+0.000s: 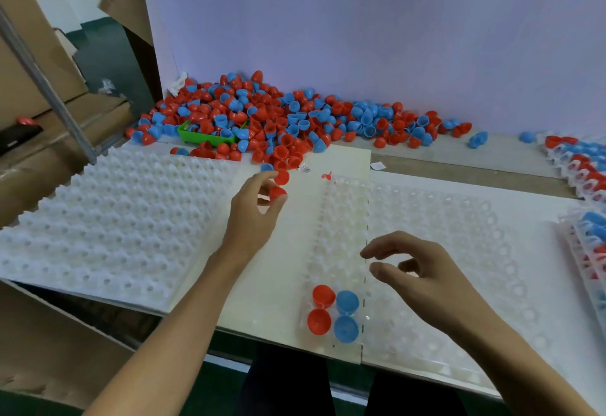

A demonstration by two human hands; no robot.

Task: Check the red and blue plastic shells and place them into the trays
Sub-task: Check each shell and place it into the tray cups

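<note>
Left hand (259,209) is reaching forward over the white board (288,251), forearm running diagonally up from the bottom left, wrist nearly straight. Fingers are curling round a red shell (278,193), pinching it between thumb and fingertips at the near edge of the shell pile (278,117). Another red shell (282,177) is lying just beyond the fingers; can't tell if they're touching it.

Right hand (413,271) is hovering above the clear tray (442,251), forearm coming in from the bottom right, palm down. Fingers are loosely bent and spread, thumb and index apart, holding nothing.

The clear tray is lying in front of the person, on the right half of the board. Four shells are sitting in its near left corner: two red shells (321,309) on the left, two blue shells (346,315) just beside them on the right, open sides facing up. Rest of the pockets in view are showing no shells.

The pile of red and blue shells is lying along the back wall (360,38), partly burying a green bin (200,136). A stack of white trays (108,225) is sitting on the left. Filled trays (583,166) are sitting at the far right edge.
</note>
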